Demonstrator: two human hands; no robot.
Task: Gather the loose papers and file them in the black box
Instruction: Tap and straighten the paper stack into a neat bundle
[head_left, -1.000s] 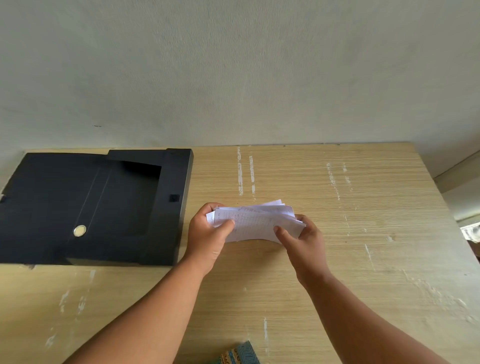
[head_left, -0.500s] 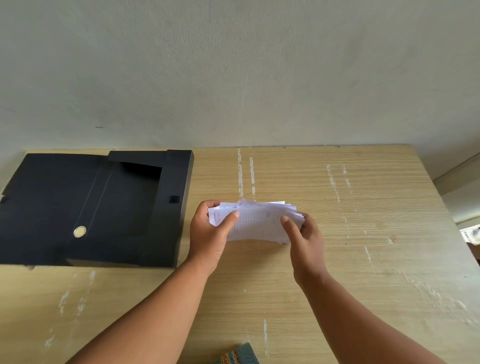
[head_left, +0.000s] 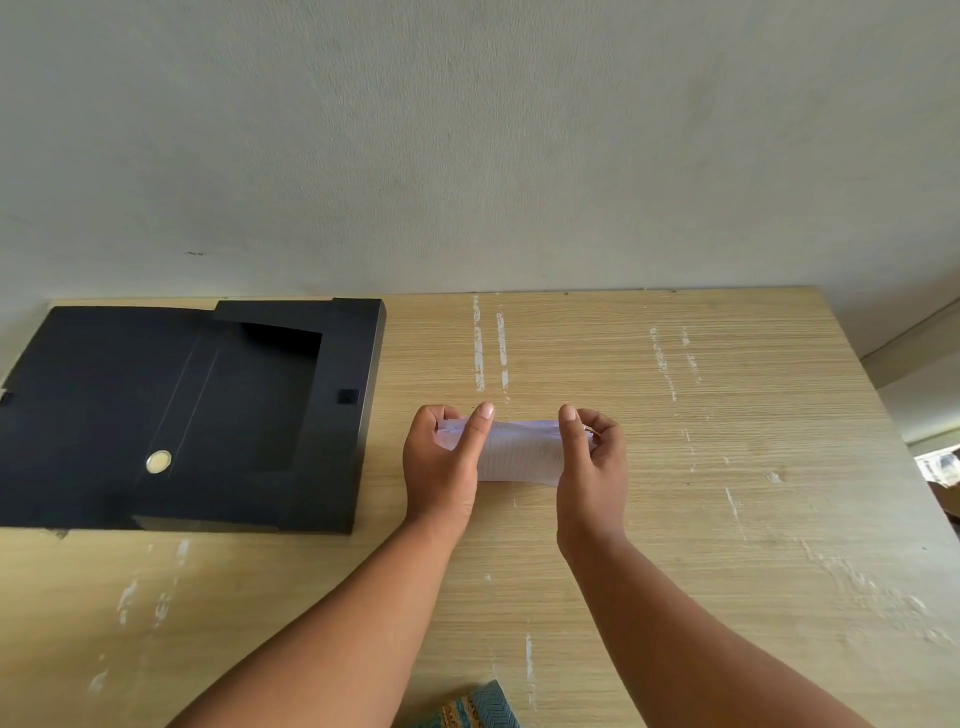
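Observation:
A small stack of white lined papers (head_left: 519, 452) stands on its lower edge on the wooden table, held between both hands. My left hand (head_left: 444, 467) grips its left end, thumb in front. My right hand (head_left: 589, 465) grips its right end the same way. The stack's ends are hidden behind my palms. The black box (head_left: 337, 415) lies open on the table's left, its flap (head_left: 98, 400) with a round metal snap folded out to the left. The box's right wall is about a hand's width from my left hand.
The wooden table (head_left: 727, 467) has worn white streaks and meets a grey wall at the back. Its right edge runs diagonally at the far right. A patterned blue fabric piece (head_left: 472, 709) shows at the bottom edge.
The stack has been tipped from lying tilted in my hands to standing upright on its edge. Both hands turned so the thumbs point up, squaring the papers together.

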